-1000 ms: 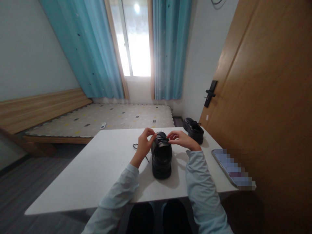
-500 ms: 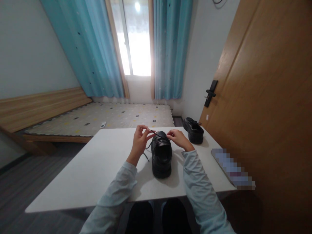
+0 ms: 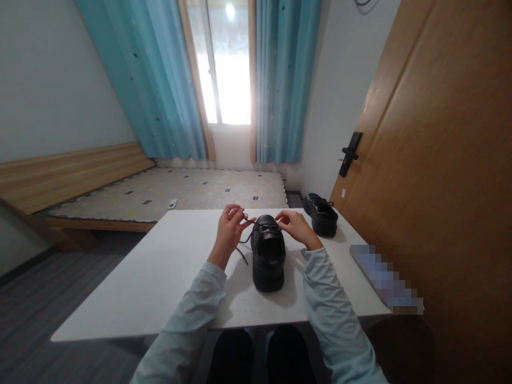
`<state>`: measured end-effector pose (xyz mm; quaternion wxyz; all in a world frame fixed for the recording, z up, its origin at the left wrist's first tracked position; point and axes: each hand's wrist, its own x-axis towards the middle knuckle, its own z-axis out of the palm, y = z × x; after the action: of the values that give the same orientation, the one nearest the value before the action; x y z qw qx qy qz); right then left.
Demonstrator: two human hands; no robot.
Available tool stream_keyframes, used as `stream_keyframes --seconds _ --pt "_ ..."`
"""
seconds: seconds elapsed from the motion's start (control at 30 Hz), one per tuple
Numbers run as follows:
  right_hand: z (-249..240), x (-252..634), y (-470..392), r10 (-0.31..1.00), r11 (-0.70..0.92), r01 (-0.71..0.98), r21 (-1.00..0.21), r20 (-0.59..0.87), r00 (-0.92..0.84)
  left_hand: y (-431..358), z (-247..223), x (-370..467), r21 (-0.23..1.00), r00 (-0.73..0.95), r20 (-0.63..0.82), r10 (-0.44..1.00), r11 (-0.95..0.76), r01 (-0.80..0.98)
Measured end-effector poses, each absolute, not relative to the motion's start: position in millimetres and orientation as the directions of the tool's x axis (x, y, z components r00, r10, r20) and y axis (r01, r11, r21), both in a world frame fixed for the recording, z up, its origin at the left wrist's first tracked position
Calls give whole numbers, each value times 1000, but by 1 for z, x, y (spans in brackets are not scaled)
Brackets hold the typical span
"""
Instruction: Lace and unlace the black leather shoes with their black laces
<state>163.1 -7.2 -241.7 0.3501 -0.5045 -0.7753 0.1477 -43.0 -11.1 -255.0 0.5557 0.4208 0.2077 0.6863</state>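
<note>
A black lace-up shoe (image 3: 269,272) stands on the white table (image 3: 132,288), its heel toward me and its toe pointing away. On its left side, my left hand (image 3: 231,226) pinches a black shoelace (image 3: 250,220) between thumb and fingers, pulled out from the shoe's front. One loose lace end hangs over the table below that hand. My right hand (image 3: 294,225) is at the shoe's front right, its fingertips pinched on the lace by the eyelets. The shoe itself is held by neither palm.
A second black shoe (image 3: 325,221) stands at the table's back right corner. A flat pixelated item (image 3: 384,280) lies along the right edge. Beyond the table is a bed (image 3: 200,186) with a small white remote (image 3: 173,204); a wooden door (image 3: 448,160) rises at right.
The whole view has shifted slightly. My two hands stay at the shoe's front with the lace, nearly in the same pose.
</note>
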Motion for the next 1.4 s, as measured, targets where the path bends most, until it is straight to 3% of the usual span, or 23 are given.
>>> stream_keyframes --seconds 0.27,0.43,0.7,0.93,1.2,1.4 --pt "-241 158 -10 853 493 641 -588 471 -224 -8 -260 -47 811 -43 359 932 -335 -480" --pt "-235 150 -18 829 557 574 -601 441 -343 -6 -265 -50 876 -8 376 927 -358 -324" --pt "-236 144 -20 784 621 602 -502 400 -475 -9 -262 -57 927 169 374 912 -363 -93" --pt "-243 142 -16 760 649 626 -432 410 -505 -11 -261 -59 922 298 379 876 -384 -41" --pt "-242 139 -16 763 644 646 -410 409 -501 -8 -264 -63 797 350 457 818 -551 246" --pt "-242 137 -17 762 644 662 -383 404 -506 -8 -267 -65 759 372 458 807 -573 309"
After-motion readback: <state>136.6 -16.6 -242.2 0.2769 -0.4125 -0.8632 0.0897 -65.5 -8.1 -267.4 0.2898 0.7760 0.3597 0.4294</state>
